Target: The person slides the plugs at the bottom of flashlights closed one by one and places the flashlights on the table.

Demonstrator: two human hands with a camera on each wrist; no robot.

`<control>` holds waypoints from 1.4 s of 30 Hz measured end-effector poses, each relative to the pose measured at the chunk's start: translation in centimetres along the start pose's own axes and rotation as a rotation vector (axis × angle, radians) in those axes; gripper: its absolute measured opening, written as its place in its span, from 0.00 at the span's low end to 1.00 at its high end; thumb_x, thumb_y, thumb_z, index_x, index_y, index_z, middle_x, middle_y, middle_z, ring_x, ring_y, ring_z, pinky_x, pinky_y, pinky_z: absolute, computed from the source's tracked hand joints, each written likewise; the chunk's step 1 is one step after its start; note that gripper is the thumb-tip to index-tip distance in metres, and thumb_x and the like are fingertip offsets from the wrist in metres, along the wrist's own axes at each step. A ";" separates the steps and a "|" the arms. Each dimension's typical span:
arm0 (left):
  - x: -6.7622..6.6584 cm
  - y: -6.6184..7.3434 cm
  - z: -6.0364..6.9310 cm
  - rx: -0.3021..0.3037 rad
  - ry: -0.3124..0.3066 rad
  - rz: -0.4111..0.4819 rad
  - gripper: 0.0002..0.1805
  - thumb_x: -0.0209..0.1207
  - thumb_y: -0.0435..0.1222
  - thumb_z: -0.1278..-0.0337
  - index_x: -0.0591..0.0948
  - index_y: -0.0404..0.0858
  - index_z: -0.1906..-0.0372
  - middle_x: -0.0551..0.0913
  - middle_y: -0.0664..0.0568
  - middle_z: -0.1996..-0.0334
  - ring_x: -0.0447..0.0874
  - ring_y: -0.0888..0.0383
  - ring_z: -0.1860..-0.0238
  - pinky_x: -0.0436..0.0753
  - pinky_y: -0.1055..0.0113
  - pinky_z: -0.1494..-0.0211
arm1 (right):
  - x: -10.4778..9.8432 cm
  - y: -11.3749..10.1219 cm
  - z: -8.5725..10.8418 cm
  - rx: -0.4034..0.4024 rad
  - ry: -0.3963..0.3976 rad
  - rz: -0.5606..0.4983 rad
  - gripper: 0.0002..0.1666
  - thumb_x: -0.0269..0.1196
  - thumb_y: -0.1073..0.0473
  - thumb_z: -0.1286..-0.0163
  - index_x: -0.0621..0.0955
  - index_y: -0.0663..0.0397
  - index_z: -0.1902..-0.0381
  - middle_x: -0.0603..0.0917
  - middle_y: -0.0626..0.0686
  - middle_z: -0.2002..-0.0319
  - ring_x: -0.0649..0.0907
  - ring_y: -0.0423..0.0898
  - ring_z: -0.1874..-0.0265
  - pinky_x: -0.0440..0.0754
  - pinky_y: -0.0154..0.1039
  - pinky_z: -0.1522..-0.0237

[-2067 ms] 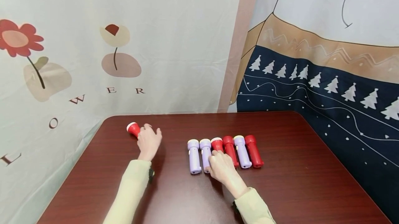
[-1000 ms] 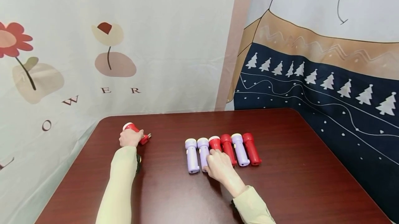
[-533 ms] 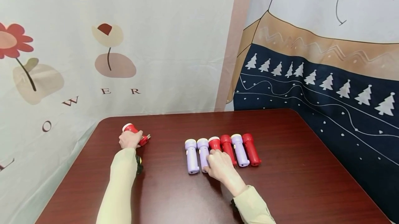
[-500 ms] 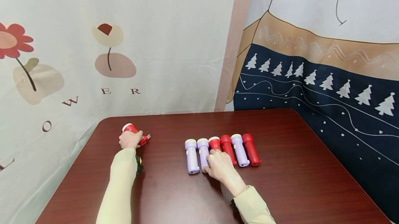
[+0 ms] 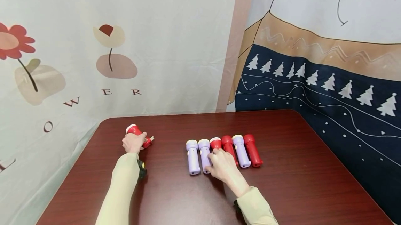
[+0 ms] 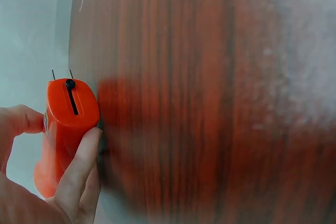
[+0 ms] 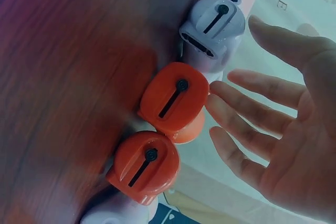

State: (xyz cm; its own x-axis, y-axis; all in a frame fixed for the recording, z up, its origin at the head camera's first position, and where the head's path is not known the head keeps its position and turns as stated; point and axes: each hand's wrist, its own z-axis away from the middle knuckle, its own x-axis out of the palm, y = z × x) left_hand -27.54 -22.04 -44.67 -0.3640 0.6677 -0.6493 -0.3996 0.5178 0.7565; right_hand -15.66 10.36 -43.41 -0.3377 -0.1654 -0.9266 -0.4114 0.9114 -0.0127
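At the table's far left, my left hand grips a red flashlight with a white head rim, thumb on one side and fingers on the other. Two metal prongs stick out of its tail, and the left wrist view shows the flashlight's end with a black slot. My right hand hovers over the row's third flashlight, a red one with a white rim, hiding its lower body. In the right wrist view its fingers are loosely spread beside that flashlight's red end, the thumb near a lilac flashlight.
Side by side in the row lie two lilac flashlights on the left, then red ones, another lilac flashlight and a dark red flashlight at the right end. Behind the brown table hangs a printed curtain.
My left hand has come round the far-left red flashlight, taken hold of it, and just shifted it slightly right. My right hand stays at the row, its fingers now more spread.
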 end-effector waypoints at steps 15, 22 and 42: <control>0.0 0.2 2.0 0.041 0.007 0.006 0.32 0.58 0.50 0.47 0.70 0.23 0.52 0.81 0.33 0.65 0.82 0.43 0.68 0.76 0.66 0.74 | -0.2 0.4 0.1 -0.009 0.085 0.032 0.18 0.72 0.44 0.50 0.84 0.50 0.71 0.81 0.50 0.72 0.79 0.48 0.71 0.76 0.40 0.72; 0.2 1.6 3.7 0.072 -0.047 0.061 0.29 0.58 0.49 0.47 0.69 0.27 0.53 0.81 0.36 0.64 0.82 0.53 0.79 0.77 0.70 0.76 | -0.5 0.6 0.2 -0.023 0.152 0.027 0.17 0.73 0.46 0.51 0.84 0.51 0.72 0.80 0.50 0.73 0.79 0.47 0.72 0.77 0.40 0.71; 1.2 5.9 11.0 0.258 -0.179 0.152 0.31 0.60 0.44 0.46 0.67 0.29 0.43 0.81 0.34 0.54 0.82 0.44 0.58 0.85 0.62 0.69 | -1.1 1.6 -0.6 -0.071 0.242 0.008 0.22 0.72 0.50 0.49 0.81 0.53 0.59 0.85 0.50 0.64 0.82 0.47 0.66 0.81 0.40 0.65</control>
State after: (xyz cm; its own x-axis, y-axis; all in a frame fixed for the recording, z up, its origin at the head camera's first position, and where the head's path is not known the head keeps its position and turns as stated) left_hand -21.02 -12.32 -40.11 -0.2403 0.8192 -0.5207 -0.1181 0.5078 0.8534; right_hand -16.47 11.75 -42.17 -0.5305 -0.2511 -0.8097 -0.4630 0.8859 0.0286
